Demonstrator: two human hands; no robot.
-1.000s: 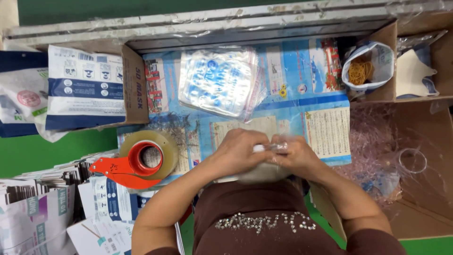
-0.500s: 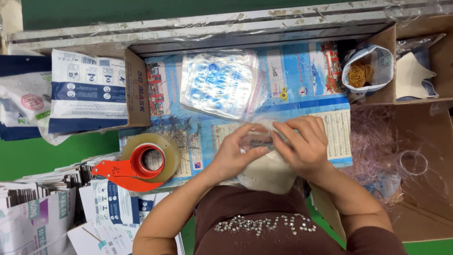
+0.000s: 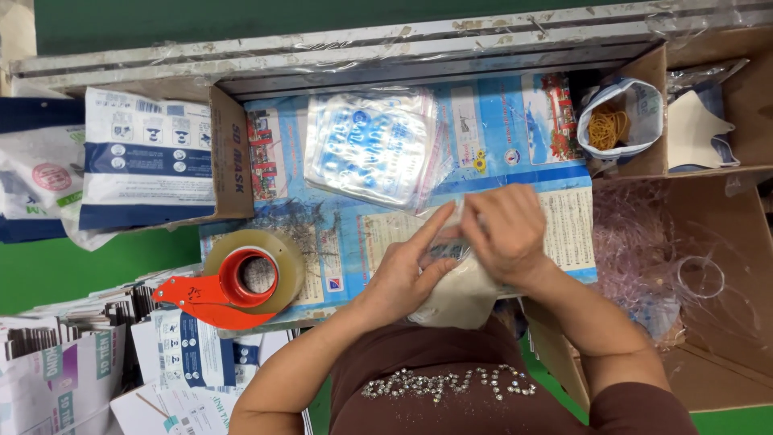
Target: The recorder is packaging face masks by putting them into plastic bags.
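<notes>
My left hand (image 3: 407, 270) and my right hand (image 3: 506, 234) meet over a small clear plastic bag with a pale beige item (image 3: 460, 294) inside, at the near edge of the blue printed sheet (image 3: 346, 234) on the table. Both hands pinch the bag's upper end, and the right hand lies over the top of it. The bag's lower part hangs toward my body. A stack of clear plastic bags with blue print (image 3: 372, 147) lies just beyond my hands.
A red tape dispenser with a roll of clear tape (image 3: 241, 278) sits at the left. A cardboard box with white and blue packets (image 3: 145, 157) is farther left. A bag of rubber bands (image 3: 618, 125) and an open carton (image 3: 708, 266) stand at the right. Flat printed cartons (image 3: 72, 362) are stacked at the lower left.
Both hands have moved away from my body and to the right with the bag. The right hand now covers its top end, and the left fingers have stretched out along it.
</notes>
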